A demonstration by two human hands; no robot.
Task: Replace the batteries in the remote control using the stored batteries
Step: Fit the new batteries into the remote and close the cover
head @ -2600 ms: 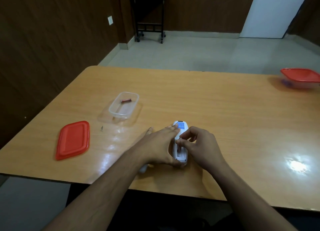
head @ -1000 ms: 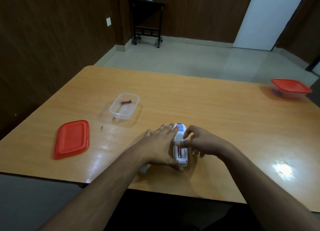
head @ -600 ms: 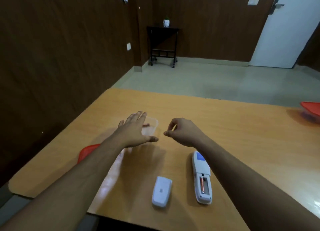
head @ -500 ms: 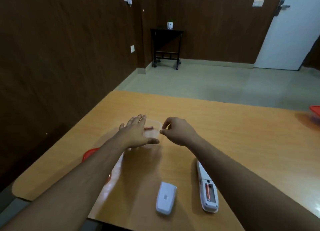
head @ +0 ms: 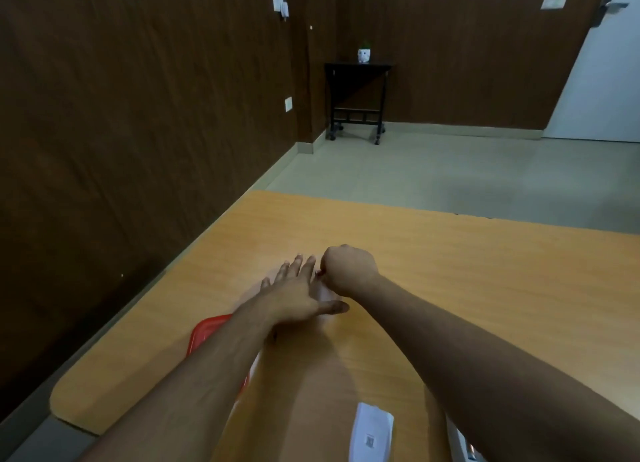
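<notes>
The left hand (head: 294, 297) is laid flat with fingers straight and spread over the clear plastic container (head: 323, 293), of which only a pale strip is seen between the two hands on the wooden worktop (head: 485, 281). The right hand (head: 349, 269) is curled into a closed grip above the container, and a small reddish battery (head: 318, 272) is pinched at its fingertips, just beside the left fingers. The detached white battery cover (head: 372, 437) is seen lying at the near edge, the remote control (head: 462, 444) is largely hidden beneath the right forearm, and the red lid (head: 204, 330) is partly covered by the left forearm.
</notes>
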